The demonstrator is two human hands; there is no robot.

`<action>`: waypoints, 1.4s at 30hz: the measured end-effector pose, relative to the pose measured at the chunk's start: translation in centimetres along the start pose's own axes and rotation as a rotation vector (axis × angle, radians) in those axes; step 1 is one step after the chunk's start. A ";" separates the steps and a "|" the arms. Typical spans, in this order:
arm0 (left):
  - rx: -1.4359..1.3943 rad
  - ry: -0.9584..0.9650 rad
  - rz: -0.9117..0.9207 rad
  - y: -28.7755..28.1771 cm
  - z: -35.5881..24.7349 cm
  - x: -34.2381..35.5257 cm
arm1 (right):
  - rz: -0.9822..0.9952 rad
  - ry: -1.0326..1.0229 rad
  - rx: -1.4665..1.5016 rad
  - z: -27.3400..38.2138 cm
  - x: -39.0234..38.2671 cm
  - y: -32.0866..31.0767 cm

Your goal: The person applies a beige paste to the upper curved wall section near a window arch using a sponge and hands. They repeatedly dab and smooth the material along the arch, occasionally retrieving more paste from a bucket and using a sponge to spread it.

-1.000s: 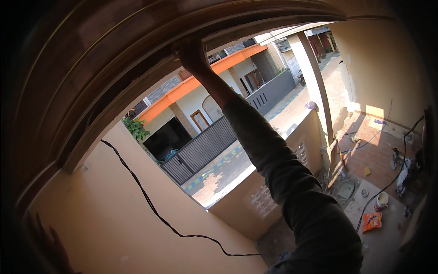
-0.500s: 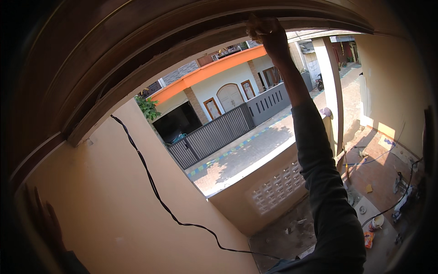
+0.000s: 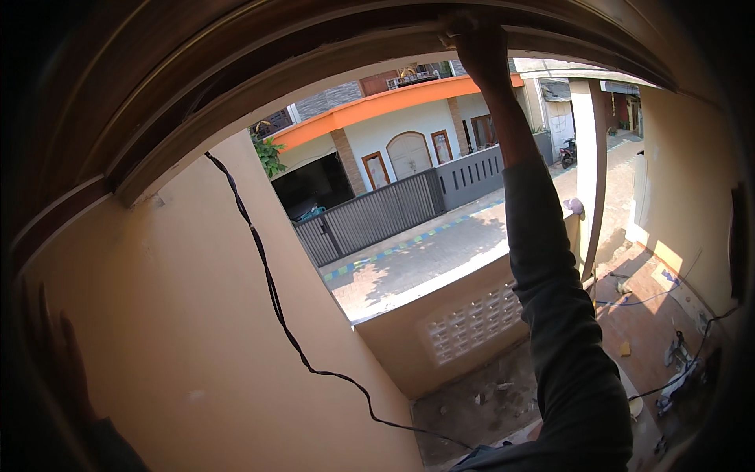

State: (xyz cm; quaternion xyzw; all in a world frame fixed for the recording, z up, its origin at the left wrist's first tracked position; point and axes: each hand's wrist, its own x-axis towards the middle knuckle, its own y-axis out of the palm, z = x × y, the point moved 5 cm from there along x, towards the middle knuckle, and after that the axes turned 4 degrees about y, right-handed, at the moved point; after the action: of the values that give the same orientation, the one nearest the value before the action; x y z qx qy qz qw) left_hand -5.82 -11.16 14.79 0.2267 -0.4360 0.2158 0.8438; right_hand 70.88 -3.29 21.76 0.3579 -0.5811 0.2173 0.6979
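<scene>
1. Once the view had swung over the last second, the house (image 3: 363,141) opposite sat more level and higher in the picture, so some of the apparent movement belonged to the wearer's head.
2. Overhead, the wooden beam (image 3: 259,93) stretched in a curve from the left wall toward the right. Its long run left of the reaching arm had nothing pressed against it.
3. Beneath its left end stood the side wall (image 3: 189,299), with the black cable (image 3: 275,295) trailing down across it.
4. The dark right sleeve (image 3: 554,307) rose more steeply than it had a second earlier, when it slanted farther left.
5. The right hand (image 3: 481,49) had travelled rightward along the beam, mostly in the first half-second, and was up against it; the work, I judged, was being carried along its length.
6. The left hand (image 3: 59,346) stayed by the side wall, fingers extended and slightly spread, apparently empty; dimness hid whether it touched.
7. Smallest, the small tan wad (image 3: 448,35) sat in the right hand's grasp at the beam's underside, fingers curled round it; shadow concealed its material and the exact pinch.
</scene>
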 end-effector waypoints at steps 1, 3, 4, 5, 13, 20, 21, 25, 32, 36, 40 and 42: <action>0.009 -0.004 0.019 -0.1 0.1 -0.1 | -0.112 -0.276 -0.546 3.4 -2.0 2.3; 0.000 -0.026 0.033 0.0 0.0 0.3 | -0.084 -0.150 -0.205 4.0 -3.0 6.9; 0.004 -0.035 0.051 0.0 0.1 0.3 | -0.185 -0.393 -0.374 6.4 -4.0 9.8; 0.013 -0.046 0.079 0.1 0.4 0.3 | -0.169 -0.369 -0.351 7.6 -4.6 13.2; -0.119 -0.196 0.317 -5.2 -3.0 3.7 | 0.109 -0.262 0.385 18.8 -9.9 29.1; -0.116 0.005 -0.058 -2.4 -0.7 1.0 | -0.224 -0.278 -0.170 12.1 -8.5 12.2; -0.108 0.006 -0.078 -1.9 -0.8 1.3 | -0.325 -0.407 -0.330 10.4 -7.3 9.7; -0.073 -0.008 -0.081 -0.4 -1.5 1.6 | -0.171 -0.398 -0.439 7.4 -4.8 8.0; -0.165 -0.087 -0.096 0.0 -1.5 1.2 | -0.096 -0.453 -0.487 10.2 -8.2 22.6; -0.091 -0.109 -0.091 -1.6 -0.3 0.9 | -0.274 -0.596 -0.200 15.8 -10.8 31.9; -0.198 -0.082 -0.126 -2.7 -0.6 1.0 | -0.100 -0.375 0.000 18.6 -11.9 38.2; -0.240 -0.069 -0.183 -3.3 -0.9 1.5 | -0.207 -0.459 -0.091 20.3 -13.0 41.1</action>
State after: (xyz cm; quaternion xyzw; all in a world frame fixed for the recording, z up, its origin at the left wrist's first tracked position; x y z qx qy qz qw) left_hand -2.59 -13.05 14.92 0.1700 -0.4649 0.0766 0.8655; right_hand 25.00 9.57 20.76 0.4237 -0.6937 0.0311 0.5816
